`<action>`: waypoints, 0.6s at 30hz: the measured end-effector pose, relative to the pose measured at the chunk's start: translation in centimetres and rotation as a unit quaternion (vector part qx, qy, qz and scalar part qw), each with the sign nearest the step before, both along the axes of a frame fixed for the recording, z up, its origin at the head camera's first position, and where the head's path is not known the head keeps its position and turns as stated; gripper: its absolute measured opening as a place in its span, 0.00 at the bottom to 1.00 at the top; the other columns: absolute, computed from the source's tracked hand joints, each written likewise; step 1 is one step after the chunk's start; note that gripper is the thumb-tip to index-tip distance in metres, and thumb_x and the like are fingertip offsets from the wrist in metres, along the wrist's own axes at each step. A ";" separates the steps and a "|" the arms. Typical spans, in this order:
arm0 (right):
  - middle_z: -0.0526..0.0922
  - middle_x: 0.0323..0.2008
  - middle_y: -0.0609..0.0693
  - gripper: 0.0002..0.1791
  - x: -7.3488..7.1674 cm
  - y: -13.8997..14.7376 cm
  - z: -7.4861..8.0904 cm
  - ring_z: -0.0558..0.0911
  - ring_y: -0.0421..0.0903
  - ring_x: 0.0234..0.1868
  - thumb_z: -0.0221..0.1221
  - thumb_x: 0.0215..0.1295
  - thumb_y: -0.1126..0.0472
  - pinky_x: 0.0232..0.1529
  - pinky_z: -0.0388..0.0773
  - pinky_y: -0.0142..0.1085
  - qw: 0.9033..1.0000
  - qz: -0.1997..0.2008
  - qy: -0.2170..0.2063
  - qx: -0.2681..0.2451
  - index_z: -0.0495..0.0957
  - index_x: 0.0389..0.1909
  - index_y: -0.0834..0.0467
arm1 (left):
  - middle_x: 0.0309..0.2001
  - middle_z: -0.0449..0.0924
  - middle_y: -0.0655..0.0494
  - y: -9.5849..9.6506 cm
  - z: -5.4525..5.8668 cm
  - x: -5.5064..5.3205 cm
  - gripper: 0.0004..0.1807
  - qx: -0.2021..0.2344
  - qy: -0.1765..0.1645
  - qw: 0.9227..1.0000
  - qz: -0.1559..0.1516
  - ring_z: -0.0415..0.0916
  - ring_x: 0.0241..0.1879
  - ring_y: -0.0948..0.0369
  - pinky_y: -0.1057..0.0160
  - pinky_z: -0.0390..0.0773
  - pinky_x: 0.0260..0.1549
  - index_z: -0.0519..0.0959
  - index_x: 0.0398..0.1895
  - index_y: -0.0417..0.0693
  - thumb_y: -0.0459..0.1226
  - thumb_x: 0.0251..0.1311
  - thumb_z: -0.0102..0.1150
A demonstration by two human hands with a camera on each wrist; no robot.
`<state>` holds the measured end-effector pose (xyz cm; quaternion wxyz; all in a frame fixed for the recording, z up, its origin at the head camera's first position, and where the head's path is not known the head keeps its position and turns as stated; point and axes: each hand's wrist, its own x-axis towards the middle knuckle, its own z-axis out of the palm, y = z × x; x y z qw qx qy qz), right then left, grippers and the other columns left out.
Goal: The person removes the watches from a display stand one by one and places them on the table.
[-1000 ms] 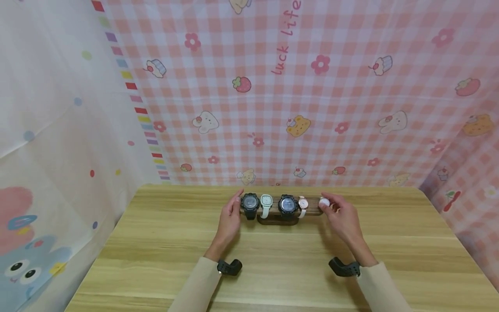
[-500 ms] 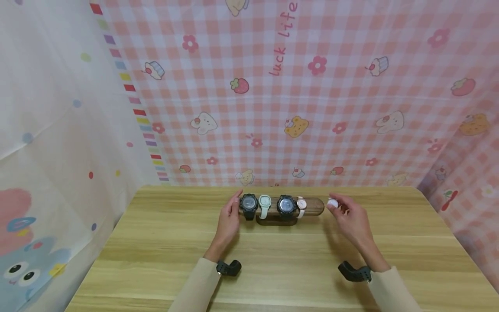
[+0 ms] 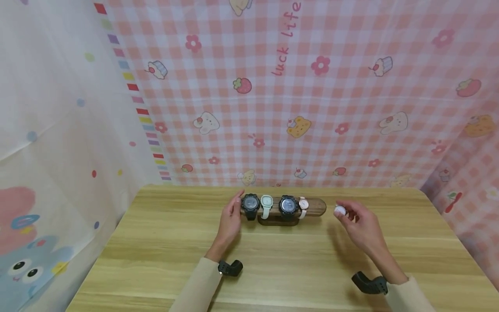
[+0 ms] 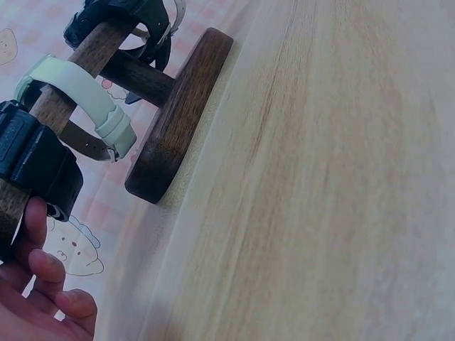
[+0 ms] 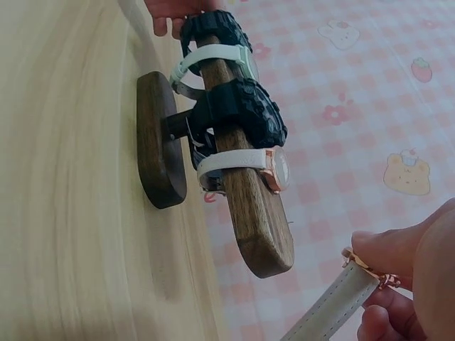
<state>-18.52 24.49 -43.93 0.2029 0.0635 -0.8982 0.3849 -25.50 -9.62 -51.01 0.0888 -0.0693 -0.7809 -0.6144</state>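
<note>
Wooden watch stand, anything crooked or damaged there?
Nothing stands out. The dark brown wooden stand looks level; its two black watches and two pale-strapped watches show no visible damage. A round, white-faced, pale-strapped watch is in the right hand.

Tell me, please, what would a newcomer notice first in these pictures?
Probably the pink checked cloth printed with cartoon animals, rising behind the wooden table. Next, perhaps, the wooden stand near the table's far edge, bearing four watches, with the left hand at its left end. Then the pale-strapped watch in the right hand, apart from the stand's bare right end.
</note>
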 end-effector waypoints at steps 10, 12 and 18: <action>0.79 0.30 0.48 0.15 1.4 -0.3 -0.1 0.71 0.35 0.30 0.69 0.59 0.67 0.25 0.68 0.28 1.000 0.026 -0.004 0.016 0.83 0.48 0.63 | 0.72 0.65 0.51 0.2 1.2 0.6 0.24 0.015 -0.006 1.000 -0.015 0.72 0.34 0.49 0.50 0.74 0.50 0.65 0.73 0.49 0.44 0.80 0.34; 0.79 0.30 0.48 0.16 1.6 -0.5 -0.3 0.71 0.35 0.30 0.69 0.58 0.68 0.25 0.68 0.28 0.999 0.033 -0.005 0.016 0.83 0.48 0.63 | 0.72 0.64 0.48 0.3 2.2 1.2 0.23 0.020 -0.010 1.000 -0.020 0.73 0.37 0.47 0.46 0.73 0.53 0.65 0.73 0.48 0.41 0.80 0.34; 0.78 0.29 0.46 0.16 2.3 -0.9 -0.9 0.71 0.34 0.29 0.70 0.55 0.70 0.26 0.70 0.28 0.999 0.050 0.001 0.016 0.84 0.46 0.63 | 0.71 0.66 0.47 0.3 3.7 2.2 0.23 0.018 -0.017 0.999 -0.026 0.73 0.36 0.41 0.42 0.74 0.48 0.65 0.72 0.45 0.38 0.80 0.35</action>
